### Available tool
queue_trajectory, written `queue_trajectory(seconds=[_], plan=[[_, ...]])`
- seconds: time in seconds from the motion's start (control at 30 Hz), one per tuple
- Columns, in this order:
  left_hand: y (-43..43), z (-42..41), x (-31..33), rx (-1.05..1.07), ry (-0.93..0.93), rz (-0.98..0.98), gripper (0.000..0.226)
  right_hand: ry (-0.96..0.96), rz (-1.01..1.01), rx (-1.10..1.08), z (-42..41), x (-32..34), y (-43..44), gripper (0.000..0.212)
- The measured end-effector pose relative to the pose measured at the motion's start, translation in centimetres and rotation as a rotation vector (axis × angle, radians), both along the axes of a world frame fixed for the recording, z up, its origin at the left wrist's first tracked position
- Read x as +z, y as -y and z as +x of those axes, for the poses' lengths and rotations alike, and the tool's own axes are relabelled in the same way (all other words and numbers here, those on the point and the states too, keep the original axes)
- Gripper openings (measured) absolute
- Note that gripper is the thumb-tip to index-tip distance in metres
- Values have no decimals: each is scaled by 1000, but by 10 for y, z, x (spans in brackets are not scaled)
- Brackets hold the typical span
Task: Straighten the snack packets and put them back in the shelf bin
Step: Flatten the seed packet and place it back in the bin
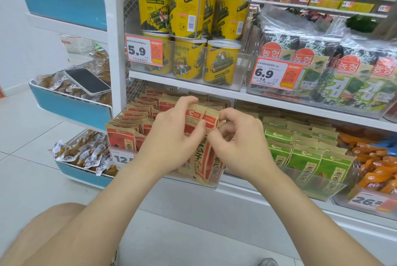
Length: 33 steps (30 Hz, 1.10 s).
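Observation:
Red and tan snack packets (202, 154) stand upright at the front of a clear shelf bin (211, 185) on the lower shelf. My left hand (174, 134) grips the front packets from the left, fingers over their top edge and thumb on the face. My right hand (238, 139) pinches the packets' right side with curled fingers. More red packets (137, 119) fill the rows to the left and behind.
Green packets (307, 156) fill the bin to the right, orange packs (373, 169) further right. Yellow tubs (189, 12) and seaweed packs (335, 65) sit on the shelf above. A phone (88, 81) lies on snacks in a blue side rack (71, 106). My knee (53, 233) is at bottom left.

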<state>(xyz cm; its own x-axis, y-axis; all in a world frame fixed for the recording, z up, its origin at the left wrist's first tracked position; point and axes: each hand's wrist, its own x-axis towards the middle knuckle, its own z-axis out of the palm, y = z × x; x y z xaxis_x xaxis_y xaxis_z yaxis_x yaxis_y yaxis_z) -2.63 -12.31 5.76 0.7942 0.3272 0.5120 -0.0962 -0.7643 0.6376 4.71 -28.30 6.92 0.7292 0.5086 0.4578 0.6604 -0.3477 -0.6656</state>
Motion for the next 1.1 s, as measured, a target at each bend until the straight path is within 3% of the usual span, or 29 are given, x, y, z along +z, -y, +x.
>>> queue_trajectory(seconds=[0.1,0.3,0.43,0.6,0.7,0.8,0.97,1.1], plan=[[5,-1,-2,7,2,-3,45,52,43,-4,-3,0,-3,27],[2,4,0,-151,49,-296,41,116,99,14,-2,2,-4,35],[2,1,5,-190,41,-437,41,105,104,26,1,1,-1,31],[0,3,4,-65,91,-502,37,-52,-26,91,2,3,5,12],[-3,4,1,37,120,-503,45,-225,-25,161,1,3,4,14],[-2,3,2,2,62,-479,61,-290,82,156,1,4,1,15],[-1,0,3,-84,-172,-267,45,-173,150,51,4,1,1,18],[-5,0,1,-95,-221,-269,35,-119,133,128,0,2,2,22]])
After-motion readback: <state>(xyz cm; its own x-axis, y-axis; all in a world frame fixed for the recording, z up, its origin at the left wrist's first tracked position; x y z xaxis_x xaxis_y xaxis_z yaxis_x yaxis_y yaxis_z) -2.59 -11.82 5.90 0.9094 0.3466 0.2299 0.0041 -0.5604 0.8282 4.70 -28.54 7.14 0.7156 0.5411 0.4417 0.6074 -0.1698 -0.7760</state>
